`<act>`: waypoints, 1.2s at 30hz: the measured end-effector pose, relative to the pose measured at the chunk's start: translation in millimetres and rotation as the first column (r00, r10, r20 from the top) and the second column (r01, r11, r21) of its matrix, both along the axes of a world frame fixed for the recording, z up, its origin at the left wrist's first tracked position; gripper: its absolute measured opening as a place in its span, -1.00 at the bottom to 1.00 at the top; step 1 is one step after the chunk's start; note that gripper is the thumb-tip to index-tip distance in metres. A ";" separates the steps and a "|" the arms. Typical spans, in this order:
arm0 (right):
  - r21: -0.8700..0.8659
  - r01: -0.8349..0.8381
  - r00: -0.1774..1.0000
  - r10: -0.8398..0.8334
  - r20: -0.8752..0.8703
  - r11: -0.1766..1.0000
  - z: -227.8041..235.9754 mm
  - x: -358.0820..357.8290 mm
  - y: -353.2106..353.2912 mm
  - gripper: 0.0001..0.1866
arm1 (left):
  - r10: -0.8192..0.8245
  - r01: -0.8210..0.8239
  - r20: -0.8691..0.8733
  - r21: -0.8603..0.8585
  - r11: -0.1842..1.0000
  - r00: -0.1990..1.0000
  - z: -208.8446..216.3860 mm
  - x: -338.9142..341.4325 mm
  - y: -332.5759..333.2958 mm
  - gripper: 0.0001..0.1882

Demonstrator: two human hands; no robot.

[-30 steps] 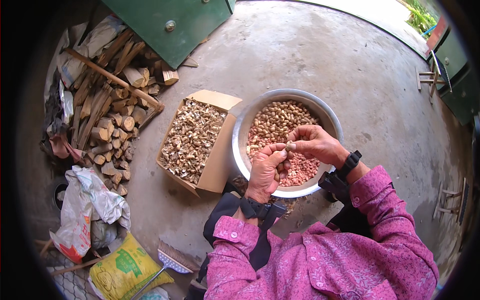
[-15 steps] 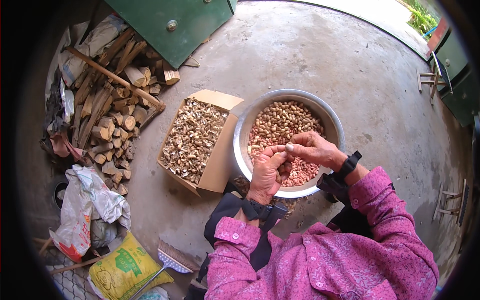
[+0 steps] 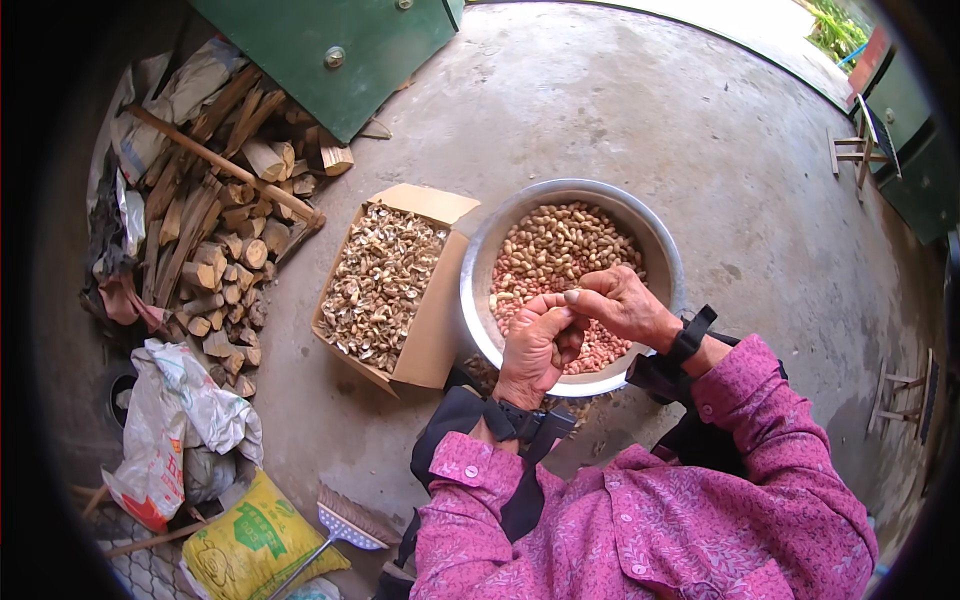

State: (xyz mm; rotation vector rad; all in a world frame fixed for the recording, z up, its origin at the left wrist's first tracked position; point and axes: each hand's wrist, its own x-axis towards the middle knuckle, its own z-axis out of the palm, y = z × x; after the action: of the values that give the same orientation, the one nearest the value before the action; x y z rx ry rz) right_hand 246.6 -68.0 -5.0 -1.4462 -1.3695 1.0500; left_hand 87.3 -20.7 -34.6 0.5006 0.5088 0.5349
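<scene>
Both hands meet over the near part of a wide metal basin (image 3: 668, 270). Unshelled peanuts (image 3: 570, 240) are heaped in its far part, and pink shelled kernels (image 3: 603, 350) lie nearer me. My left hand (image 3: 532, 352) is curled closed, with a brown peanut (image 3: 556, 353) showing under its fingers. My right hand (image 3: 630, 312) is closed in a pinch, its thumb and fingertips against the left thumb and forefinger. What lies between the fingertips is hidden. Left of the basin stands an open cardboard box (image 3: 432, 310) filled with empty peanut shells (image 3: 380, 285).
Split firewood (image 3: 225, 240) is stacked at the left below a green cabinet (image 3: 320, 50). White sacks (image 3: 185, 410), a yellow bag (image 3: 255, 535) and a brush with a handle (image 3: 350, 525) lie at the lower left. Small stools (image 3: 865, 150) stand along the right side.
The view has shifted slightly, so the surroundings sit a little further left. Both hands stay pinched together over the basin in nearly the same pose.
</scene>
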 end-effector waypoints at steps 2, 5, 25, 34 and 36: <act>0.024 0.024 0.999 -0.024 0.024 0.999 -4.3 0.7 -1.9 -0.66 | -0.015 0.015 0.007 -0.001 1.000 1.000 -1.5 1.7 0.0 -0.88; 0.028 0.021 0.999 -0.022 0.048 0.999 -4.8 1.7 -2.8 -0.64 | 0.002 -0.002 -0.005 -0.013 1.000 1.000 -3.5 3.8 0.6 -0.88; 0.094 0.035 0.998 -0.039 0.050 0.995 -9.8 5.8 -0.3 -0.66 | 0.036 -0.039 -0.073 -0.040 0.998 0.997 0.9 14.8 -4.4 -0.91; 0.209 0.026 0.990 -0.054 0.128 0.977 -10.9 1.0 -1.6 -0.75 | 0.078 -0.072 0.039 -0.140 0.988 0.996 -1.2 15.6 -7.4 -0.87; 0.150 0.063 0.998 -0.066 0.016 0.987 -10.4 -0.6 -1.0 -0.75 | 0.090 -0.083 0.041 -0.154 0.985 0.995 -1.6 16.0 -7.1 -0.85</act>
State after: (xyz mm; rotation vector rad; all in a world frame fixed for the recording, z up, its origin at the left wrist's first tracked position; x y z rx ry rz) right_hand 246.0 -69.0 -15.5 -1.3847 -1.3775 0.8741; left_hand 103.3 -27.8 -36.1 0.3207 0.5232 0.5853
